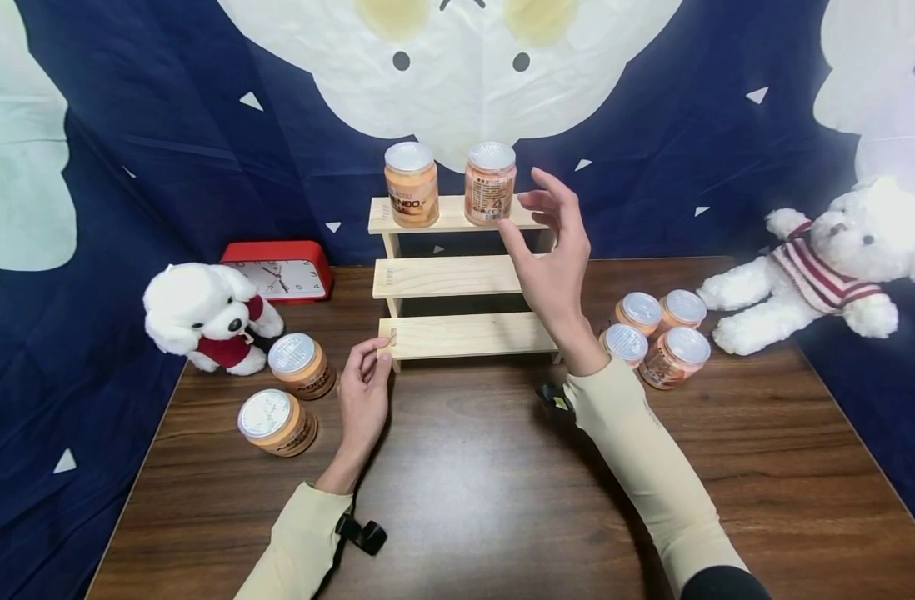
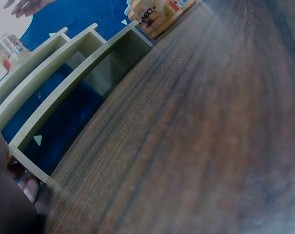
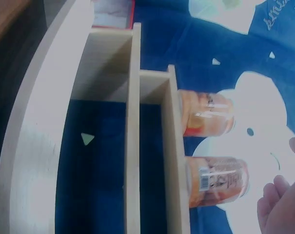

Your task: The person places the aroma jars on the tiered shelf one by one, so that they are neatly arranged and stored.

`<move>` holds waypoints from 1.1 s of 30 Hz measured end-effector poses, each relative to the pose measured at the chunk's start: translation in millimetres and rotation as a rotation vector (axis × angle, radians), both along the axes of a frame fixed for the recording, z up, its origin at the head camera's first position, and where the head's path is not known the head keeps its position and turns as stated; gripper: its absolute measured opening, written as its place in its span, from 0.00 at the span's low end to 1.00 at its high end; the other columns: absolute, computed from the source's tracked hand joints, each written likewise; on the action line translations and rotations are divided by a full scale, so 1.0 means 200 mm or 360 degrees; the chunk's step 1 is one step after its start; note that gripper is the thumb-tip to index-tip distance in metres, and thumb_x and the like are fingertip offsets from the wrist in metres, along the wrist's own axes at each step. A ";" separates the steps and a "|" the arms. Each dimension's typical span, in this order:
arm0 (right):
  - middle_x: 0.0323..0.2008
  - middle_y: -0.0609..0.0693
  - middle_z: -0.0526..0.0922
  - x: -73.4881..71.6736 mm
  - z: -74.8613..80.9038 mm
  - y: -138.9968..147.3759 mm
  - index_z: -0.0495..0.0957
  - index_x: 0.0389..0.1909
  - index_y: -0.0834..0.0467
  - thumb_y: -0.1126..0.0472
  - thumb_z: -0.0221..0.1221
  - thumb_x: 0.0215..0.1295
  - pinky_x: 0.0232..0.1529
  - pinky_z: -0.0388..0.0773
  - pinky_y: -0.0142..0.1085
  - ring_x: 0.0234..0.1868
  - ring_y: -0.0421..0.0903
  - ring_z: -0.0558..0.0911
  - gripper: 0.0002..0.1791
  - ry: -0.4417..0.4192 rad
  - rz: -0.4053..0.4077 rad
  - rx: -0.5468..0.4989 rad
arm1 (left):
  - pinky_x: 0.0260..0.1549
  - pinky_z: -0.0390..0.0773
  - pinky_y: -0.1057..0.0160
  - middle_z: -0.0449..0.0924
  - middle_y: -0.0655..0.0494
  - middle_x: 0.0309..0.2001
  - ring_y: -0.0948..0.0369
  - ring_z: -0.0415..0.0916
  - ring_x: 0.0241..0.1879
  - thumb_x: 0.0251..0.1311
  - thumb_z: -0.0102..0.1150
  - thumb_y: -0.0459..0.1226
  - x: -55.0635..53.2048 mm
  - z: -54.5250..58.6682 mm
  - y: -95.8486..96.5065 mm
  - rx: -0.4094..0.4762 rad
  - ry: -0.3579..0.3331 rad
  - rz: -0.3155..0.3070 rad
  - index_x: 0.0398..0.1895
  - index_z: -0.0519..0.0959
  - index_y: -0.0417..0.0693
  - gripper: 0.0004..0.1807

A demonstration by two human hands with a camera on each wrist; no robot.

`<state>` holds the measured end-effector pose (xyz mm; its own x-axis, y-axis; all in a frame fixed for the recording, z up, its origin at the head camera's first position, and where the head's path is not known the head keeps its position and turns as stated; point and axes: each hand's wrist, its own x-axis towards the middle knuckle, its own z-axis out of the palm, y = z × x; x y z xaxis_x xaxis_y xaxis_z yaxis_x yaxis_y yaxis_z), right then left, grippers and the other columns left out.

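Up top, the right hand [image 1: 551, 250] spreads thumb and fingers wide just beside an orange-labelled cylindrical jar with a silvery lid [image 1: 491, 185], a gap showing between them in the right wrist view! That jar stands upright on the top step of a pale three-step wooden rack [image 1: 465, 337], and its twin, a matching orange jar [image 1: 411, 185], stands farther left from that hand. Below, the left hand [image 1: 363, 404] grips the bottom step's left end, thumb and fingers close together. Two more silver-lidded orange jars [image 1: 277, 423] sit left of it.
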<state>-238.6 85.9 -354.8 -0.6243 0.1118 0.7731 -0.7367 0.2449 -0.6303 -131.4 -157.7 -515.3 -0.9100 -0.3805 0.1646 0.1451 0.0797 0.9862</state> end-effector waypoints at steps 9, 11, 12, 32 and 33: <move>0.53 0.63 0.85 0.09 0.01 0.01 0.77 0.69 0.67 0.72 0.72 0.68 0.65 0.77 0.43 0.58 0.50 0.84 0.29 0.0014 0.0104 -0.0157 | 0.53 0.79 0.76 0.89 0.34 0.56 0.72 0.84 0.51 0.81 0.59 0.27 0.01 0.01 0.00 0.0001 -0.0002 0.0002 0.61 0.82 0.33 0.12; 0.53 0.60 0.86 0.11 0.01 0.03 0.77 0.69 0.67 0.72 0.71 0.68 0.64 0.77 0.42 0.57 0.50 0.84 0.29 -0.0020 0.0166 -0.0205 | 0.53 0.79 0.76 0.89 0.34 0.56 0.73 0.84 0.51 0.80 0.59 0.27 0.01 0.01 0.00 0.0011 -0.0004 0.0006 0.61 0.82 0.33 0.12; 0.52 0.59 0.86 0.12 0.01 0.03 0.77 0.69 0.67 0.71 0.71 0.69 0.64 0.77 0.42 0.57 0.50 0.84 0.29 -0.0041 0.0203 -0.0237 | 0.53 0.79 0.76 0.89 0.34 0.56 0.73 0.84 0.51 0.80 0.59 0.27 0.01 0.01 0.00 0.0015 -0.0005 0.0009 0.61 0.82 0.33 0.12; 0.48 0.50 0.87 0.30 -0.06 0.16 0.79 0.65 0.69 0.76 0.69 0.64 0.62 0.76 0.40 0.54 0.49 0.85 0.27 -0.0123 0.0290 -0.0337 | 0.54 0.79 0.76 0.89 0.33 0.57 0.72 0.84 0.52 0.81 0.58 0.27 0.00 0.00 0.00 0.0026 -0.0002 0.0002 0.61 0.81 0.31 0.12; 0.48 0.49 0.87 0.31 -0.06 0.17 0.79 0.65 0.70 0.76 0.69 0.64 0.61 0.76 0.40 0.54 0.49 0.85 0.27 -0.0123 0.0282 -0.0315 | 0.55 0.79 0.76 0.89 0.33 0.58 0.72 0.84 0.53 0.81 0.58 0.27 0.00 0.01 0.00 0.0027 -0.0002 0.0001 0.61 0.81 0.31 0.12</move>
<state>-177.5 119.3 -367.6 -0.7041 0.1394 0.6963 -0.7048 -0.0170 -0.7092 -131.1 -156.9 -514.2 -0.9100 -0.3837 0.1569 0.1436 0.0633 0.9876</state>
